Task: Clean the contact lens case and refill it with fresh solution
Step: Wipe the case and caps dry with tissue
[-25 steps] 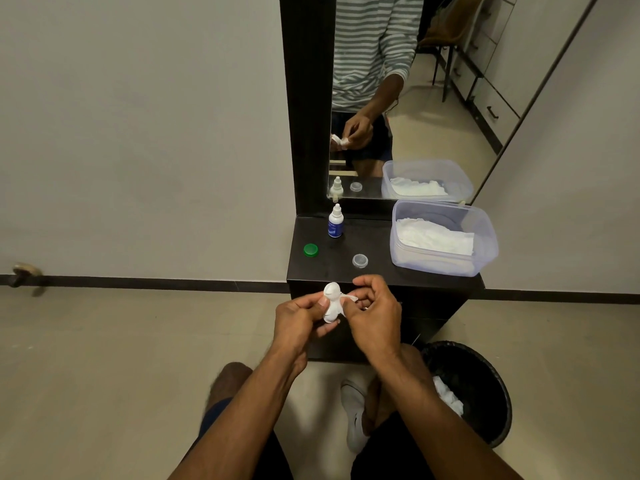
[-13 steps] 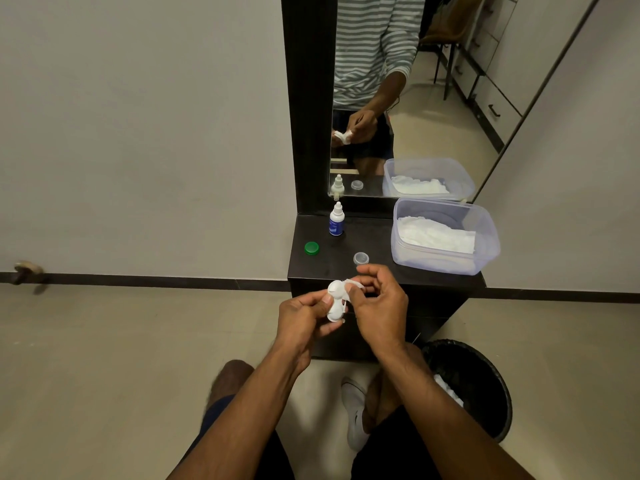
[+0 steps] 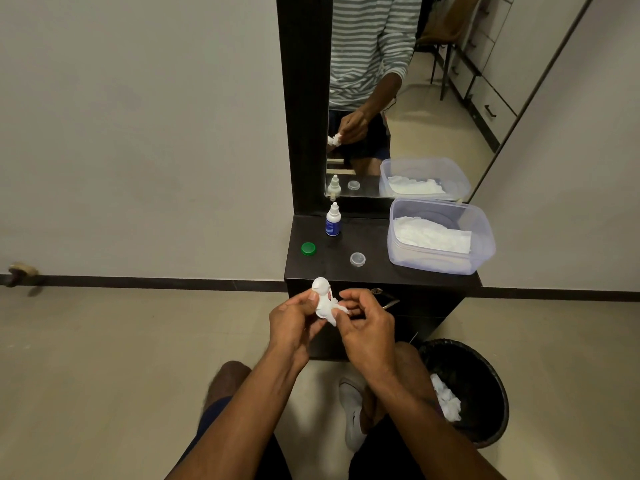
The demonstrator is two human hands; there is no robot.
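This looks like a room in a home. A tall mirror (image 3: 381, 98) stands above a small dark table (image 3: 377, 268), with a black bin (image 3: 485, 368) beside the table.

Tissue (image 3: 335, 311) now hangs below the case (image 3: 321, 295)

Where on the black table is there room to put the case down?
Bare top lies between the green cap, clear cap and front edge, and between the bottle and tub. The tub crowds the right side.
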